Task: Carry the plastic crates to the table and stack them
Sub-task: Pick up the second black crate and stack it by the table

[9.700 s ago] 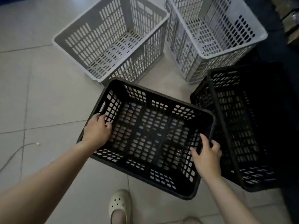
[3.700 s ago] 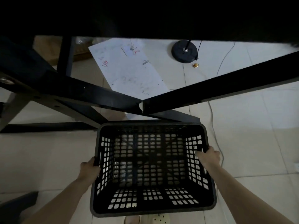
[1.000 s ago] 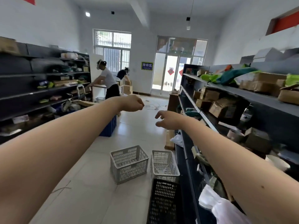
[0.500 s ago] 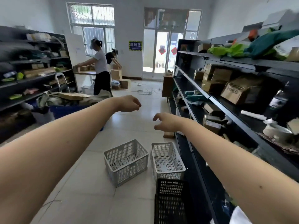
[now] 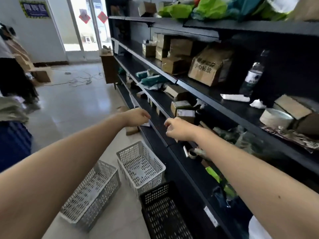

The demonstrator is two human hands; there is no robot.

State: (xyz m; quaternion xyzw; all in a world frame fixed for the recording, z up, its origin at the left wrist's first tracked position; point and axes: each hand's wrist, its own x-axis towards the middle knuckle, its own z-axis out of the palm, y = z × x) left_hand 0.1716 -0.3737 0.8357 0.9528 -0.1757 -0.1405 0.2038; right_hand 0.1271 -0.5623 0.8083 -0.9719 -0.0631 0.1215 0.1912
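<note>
Three plastic crates stand on the floor below my outstretched arms. A grey crate (image 5: 91, 194) is at the left, a second grey crate (image 5: 140, 165) sits just beyond it against the shelving, and a black crate (image 5: 164, 213) is nearest, at the foot of the shelves. My left hand (image 5: 137, 117) and my right hand (image 5: 177, 128) hover in the air well above the crates, fingers loosely curled, holding nothing. No table is in view.
Dark shelving (image 5: 198, 87) full of cardboard boxes, bags and a bottle runs along the right. A blue bin (image 5: 13, 144) stands at the left edge, and a person (image 5: 12, 69) is partly visible there. Cables (image 5: 77, 80) lie on the floor near the doorway.
The view has swung right and closer to the shelving and crates. Both hands stay raised and hold nothing; the black crate carried earlier is out of my hands.
</note>
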